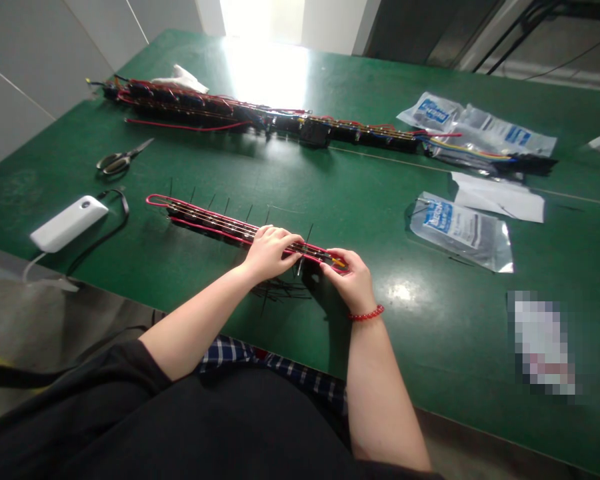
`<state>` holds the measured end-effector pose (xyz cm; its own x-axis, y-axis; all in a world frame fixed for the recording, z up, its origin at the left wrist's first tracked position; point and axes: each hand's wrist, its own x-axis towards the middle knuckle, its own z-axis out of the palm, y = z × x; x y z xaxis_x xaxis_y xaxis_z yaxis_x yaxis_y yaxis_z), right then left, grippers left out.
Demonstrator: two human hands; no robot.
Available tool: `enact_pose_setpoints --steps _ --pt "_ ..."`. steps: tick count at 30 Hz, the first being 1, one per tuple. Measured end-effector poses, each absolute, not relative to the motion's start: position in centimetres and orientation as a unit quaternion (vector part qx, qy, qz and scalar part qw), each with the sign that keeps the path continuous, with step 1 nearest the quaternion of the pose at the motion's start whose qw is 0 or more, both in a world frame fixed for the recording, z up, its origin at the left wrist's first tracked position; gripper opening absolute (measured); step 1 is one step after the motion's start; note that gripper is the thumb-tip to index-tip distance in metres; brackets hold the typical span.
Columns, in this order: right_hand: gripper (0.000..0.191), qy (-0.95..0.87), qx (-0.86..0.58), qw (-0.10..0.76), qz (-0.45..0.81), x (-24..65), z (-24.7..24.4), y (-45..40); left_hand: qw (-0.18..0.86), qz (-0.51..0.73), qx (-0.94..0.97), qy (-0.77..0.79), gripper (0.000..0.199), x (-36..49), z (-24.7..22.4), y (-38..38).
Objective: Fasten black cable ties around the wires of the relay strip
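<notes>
A long, narrow black wire harness (215, 223) with red wires along its edges lies across the middle of the green table. Thin black cable ties (229, 205) stick up from it at intervals. My left hand (270, 255) is closed over the harness right of its middle, thumb on the near side, by an upright tie. At the right end, my right hand (351, 279) pinches the red wires beside a short yellow piece (338, 263). Its palm side is hidden. More loose black cable ties (285, 291) lie on the table below my left hand.
A longer wired assembly (220, 110) stretches across the back. Scissors (117, 162) and a white device (70, 223) with a black cord lie left. Plastic bags (463, 230) and white paper (500, 197) sit right, near a blurred-out item (543, 343). The table's front edge runs by my waist.
</notes>
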<state>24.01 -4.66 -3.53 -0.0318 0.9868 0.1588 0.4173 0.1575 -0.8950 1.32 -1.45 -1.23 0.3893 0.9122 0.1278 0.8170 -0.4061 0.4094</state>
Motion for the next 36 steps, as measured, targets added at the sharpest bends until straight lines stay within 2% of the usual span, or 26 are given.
enact_pose_setpoints --steps 15,21,36 --pt "0.027 -0.657 -0.548 0.423 0.298 23.9 -3.4 -4.6 0.16 0.171 0.82 0.522 0.029 1.0 -1.5 -1.2" --pt "0.026 -0.668 -0.549 0.419 0.278 24.1 -3.3 -4.6 0.166 0.138 0.842 0.495 0.038 0.5 -1.1 -1.3" --pt "0.027 -0.655 -0.569 0.416 0.272 25.1 -3.0 -4.4 0.079 0.117 0.839 0.526 0.037 -2.9 0.7 -1.2"
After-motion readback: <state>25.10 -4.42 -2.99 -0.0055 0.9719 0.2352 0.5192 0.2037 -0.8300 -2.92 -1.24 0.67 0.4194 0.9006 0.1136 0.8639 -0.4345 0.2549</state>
